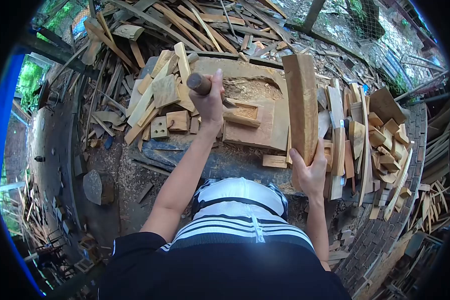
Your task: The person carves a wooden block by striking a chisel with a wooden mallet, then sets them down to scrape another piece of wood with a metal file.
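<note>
Nearest to the camera is the person's dark shirt [220, 272] and, just beyond it, striped shorts [237, 212]. From there 2 bare arms reach forward over a wooden work block [257, 127].

At the right, the right hand [309, 172] grips the lower end of a thick wooden plank [301, 107]; the fingers are wrapped around it and the plank stands almost upright, its bottom near the front edge of the block. At the left, the left hand [210, 100] is clenched around a round wooden handle [199, 83] of a tool, probably a hatchet or a chopping knife; the blade is mostly hidden behind the hand, so I cannot tell its shape.

For good work here, I judge that the plank should stand firm on the block, the holding fingers should stay low and away from the cutting line, and the tool should come down along the grain.

Beside the block lie 2 stacks of cut pieces [370, 145], and small square offcuts [160, 126] are at the left. Further away is a big heap of wood scraps [195, 22].

No brand, label or writing can be read anywhere.
</note>
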{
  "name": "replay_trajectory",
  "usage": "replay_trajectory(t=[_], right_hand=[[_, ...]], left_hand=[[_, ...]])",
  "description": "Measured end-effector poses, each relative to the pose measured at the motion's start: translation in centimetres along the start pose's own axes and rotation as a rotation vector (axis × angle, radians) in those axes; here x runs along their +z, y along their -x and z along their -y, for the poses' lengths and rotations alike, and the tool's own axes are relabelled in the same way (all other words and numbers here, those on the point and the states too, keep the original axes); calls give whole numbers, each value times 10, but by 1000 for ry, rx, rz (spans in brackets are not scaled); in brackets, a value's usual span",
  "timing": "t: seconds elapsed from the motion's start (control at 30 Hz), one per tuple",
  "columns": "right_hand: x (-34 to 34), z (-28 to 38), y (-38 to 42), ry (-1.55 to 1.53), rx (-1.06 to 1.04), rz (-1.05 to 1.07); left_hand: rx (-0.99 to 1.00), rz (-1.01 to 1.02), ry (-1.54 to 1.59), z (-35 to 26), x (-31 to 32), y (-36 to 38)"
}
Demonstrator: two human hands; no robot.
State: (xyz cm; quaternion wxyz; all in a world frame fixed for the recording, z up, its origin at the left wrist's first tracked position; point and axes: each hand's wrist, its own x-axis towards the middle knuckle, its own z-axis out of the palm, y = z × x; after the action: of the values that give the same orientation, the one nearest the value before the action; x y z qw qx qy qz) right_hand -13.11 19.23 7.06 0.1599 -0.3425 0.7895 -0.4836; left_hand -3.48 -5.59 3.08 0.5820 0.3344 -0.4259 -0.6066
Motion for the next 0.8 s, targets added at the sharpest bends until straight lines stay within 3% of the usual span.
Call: replay_trajectory(t=[0.47, 0.57, 0.6, 0.67, 0.73, 0.8], right_hand=[[3, -3, -1, 49, 49, 60], [-2, 23, -18, 13, -76, 72], [-6, 42, -25, -73, -134, 60], [-6, 67, -32, -157, -186, 35], [0, 80, -36, -375, -369, -15], [-1, 76, -41, 144, -326, 238]], left_hand=[[24, 397, -283, 25, 14, 18], [85, 374, -283, 32, 21, 31], [181, 363, -343, 37, 23, 36], [188, 360, -343, 30, 25, 44], [203, 356, -342, 25, 26, 50], [207, 340, -267, 22, 25, 53]])
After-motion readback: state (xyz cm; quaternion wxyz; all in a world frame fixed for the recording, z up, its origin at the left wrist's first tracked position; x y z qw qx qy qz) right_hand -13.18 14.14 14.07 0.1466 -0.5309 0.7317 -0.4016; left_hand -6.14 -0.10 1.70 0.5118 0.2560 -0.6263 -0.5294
